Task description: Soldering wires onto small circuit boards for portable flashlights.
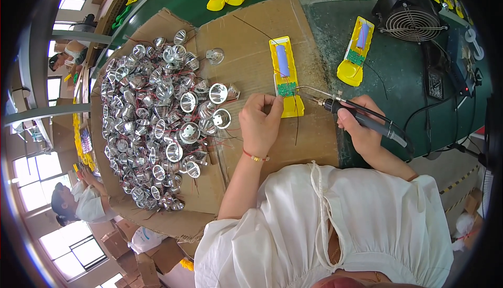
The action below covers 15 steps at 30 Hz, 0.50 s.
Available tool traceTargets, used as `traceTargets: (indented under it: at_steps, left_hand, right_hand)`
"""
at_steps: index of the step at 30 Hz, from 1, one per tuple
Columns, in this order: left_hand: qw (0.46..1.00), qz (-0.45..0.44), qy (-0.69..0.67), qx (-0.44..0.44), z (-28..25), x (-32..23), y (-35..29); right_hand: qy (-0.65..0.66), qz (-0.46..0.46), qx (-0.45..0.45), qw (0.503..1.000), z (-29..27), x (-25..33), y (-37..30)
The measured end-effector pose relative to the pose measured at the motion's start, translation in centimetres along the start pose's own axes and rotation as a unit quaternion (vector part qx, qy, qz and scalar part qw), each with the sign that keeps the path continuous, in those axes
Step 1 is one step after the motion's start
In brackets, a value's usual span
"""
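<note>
On the cardboard in front of me lies a yellow plastic flashlight housing [293, 109] with a purple battery cell [283, 60] and a green circuit board [287, 89] in it. Thin dark wires stick out from both ends. My left hand [260, 122] is closed at the board's left edge, thumb and forefinger together; what they pinch, if anything, is hidden. In my right hand [362, 130] is a soldering iron [367, 120] with a thin bent metal feed tube [317, 90] alongside. Its tip points at the board from the right, close to it; contact is unclear.
Left of the housing, many silver reflector cups [164, 90] with red wires are heaped on cardboard [251, 36]. A second yellow housing [350, 72] lies to the right on the green mat. Behind it stands a black fan [410, 18]. More housings line the far edge; two people sit at left.
</note>
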<state>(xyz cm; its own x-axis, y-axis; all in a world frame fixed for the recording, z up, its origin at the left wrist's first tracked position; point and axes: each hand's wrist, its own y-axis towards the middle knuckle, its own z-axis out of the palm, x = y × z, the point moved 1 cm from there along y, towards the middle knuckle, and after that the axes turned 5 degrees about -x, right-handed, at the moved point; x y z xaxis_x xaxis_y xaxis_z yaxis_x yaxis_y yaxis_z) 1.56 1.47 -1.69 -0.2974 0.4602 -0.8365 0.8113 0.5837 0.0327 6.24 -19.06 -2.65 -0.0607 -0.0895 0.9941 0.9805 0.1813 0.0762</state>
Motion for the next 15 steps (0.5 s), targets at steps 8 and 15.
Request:
traceTargets:
  at_steps: [8, 15]
  left_hand:
    - [0.981, 0.019, -0.190, -0.040, -1.3, 1.7, -1.6]
    - [0.992, 0.074, -0.091, -0.045, -1.0, 0.4, -1.0]
  right_hand:
    - [0.008, 0.019, 0.000, 1.000, -0.1, 0.3, 0.2]
    - [0.003, 0.016, 0.012, 1.000, 0.2, 0.1, 0.2]
